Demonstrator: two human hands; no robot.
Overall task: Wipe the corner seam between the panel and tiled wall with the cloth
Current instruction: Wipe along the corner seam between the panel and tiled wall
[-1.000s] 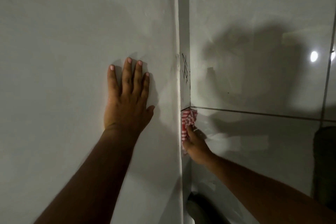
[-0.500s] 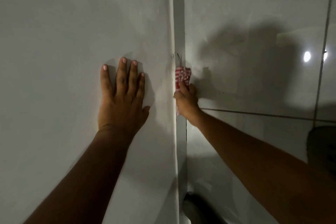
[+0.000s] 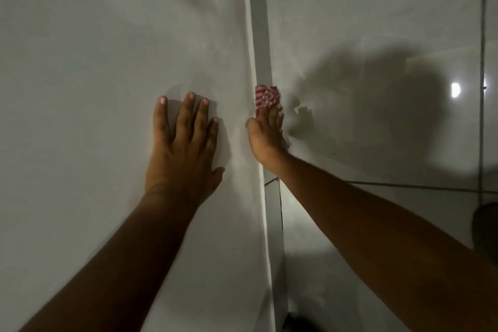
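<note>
Cloth (image 3: 266, 97) (red-and-white) is pressed into the corner seam (image 3: 262, 35) by the right hand (image 3: 266, 137); the left hand (image 3: 183, 148) lies flat, fingers spread, on the panel (image 3: 107, 48) beside the tiled wall (image 3: 363, 21).

Single view only: a head-worn wide-angle camera, facing forward, close to a wall corner. The seam (image 3: 262, 62) runs top to bottom just right of centre, bowed by the lens. The panel (image 3: 107, 48) fills the left half, the tiled wall (image 3: 363, 21) the right. Both forearms enter from the bottom edge, the left hand (image 3: 183, 148) and right hand (image 3: 265, 133) near mid-frame. No second view, so no shared coverage.
</note>
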